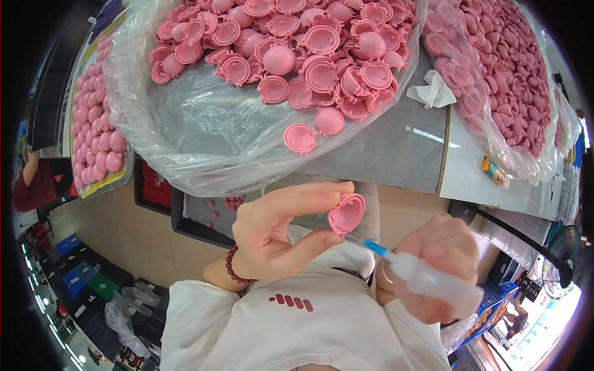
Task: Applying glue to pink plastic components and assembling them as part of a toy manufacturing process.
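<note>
Between thumb and fingers, my left hand (275,229) pinches a small pink plastic half shell (346,214), its hollow side facing up toward me. My right hand (447,244) is closed around a translucent white squeeze bottle (436,284) with a blue needle tip. The thin needle points at the lower edge of the shell; whether it touches cannot be made out. Beyond my hands, an open clear plastic bag (179,117) on the grey table holds a heap of pink shells (322,74). One open shell (299,138) and one round pink piece (329,120) lie at the heap's near edge.
At the left, a tray (127,167) holds rows of pink balls. A second bag of pink shells (495,74) stands at the right, near a crumpled white tissue (432,91) and a small colourful item (493,170). Below the table edge sits a dark bin (185,226) with small balls.
</note>
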Action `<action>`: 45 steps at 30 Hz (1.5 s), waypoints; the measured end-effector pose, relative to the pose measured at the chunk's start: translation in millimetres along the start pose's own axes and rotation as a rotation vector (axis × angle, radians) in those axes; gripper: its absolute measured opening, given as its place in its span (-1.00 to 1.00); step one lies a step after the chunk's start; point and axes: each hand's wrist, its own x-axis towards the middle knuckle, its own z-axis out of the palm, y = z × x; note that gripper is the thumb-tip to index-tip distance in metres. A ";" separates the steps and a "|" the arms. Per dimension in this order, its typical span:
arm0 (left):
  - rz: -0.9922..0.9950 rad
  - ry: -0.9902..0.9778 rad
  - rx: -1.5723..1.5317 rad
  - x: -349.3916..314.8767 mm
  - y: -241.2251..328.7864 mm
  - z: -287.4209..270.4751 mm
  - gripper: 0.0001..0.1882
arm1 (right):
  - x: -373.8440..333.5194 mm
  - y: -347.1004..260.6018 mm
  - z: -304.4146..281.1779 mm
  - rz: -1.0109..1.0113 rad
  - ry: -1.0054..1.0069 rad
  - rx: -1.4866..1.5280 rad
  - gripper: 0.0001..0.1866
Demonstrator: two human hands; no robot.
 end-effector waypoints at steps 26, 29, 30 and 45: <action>-0.426 -0.039 -0.599 6.1 0.4 -1.6 -0.52 | 79.1 149.0 -209.7 0.386 -0.162 -1.171 -0.64; -0.458 0.020 -0.647 3.2 -0.4 1.0 -0.50 | 74.7 163.0 -215.1 0.415 -0.301 -1.196 -0.68; -0.456 0.022 -0.647 2.7 -1.0 0.0 -0.50 | 75.1 160.2 -207.9 0.427 -0.312 -1.173 -0.69; -0.486 0.007 -0.649 6.9 -1.4 -2.0 -0.52 | 34.7 47.7 -142.5 0.792 -0.018 -0.321 -0.87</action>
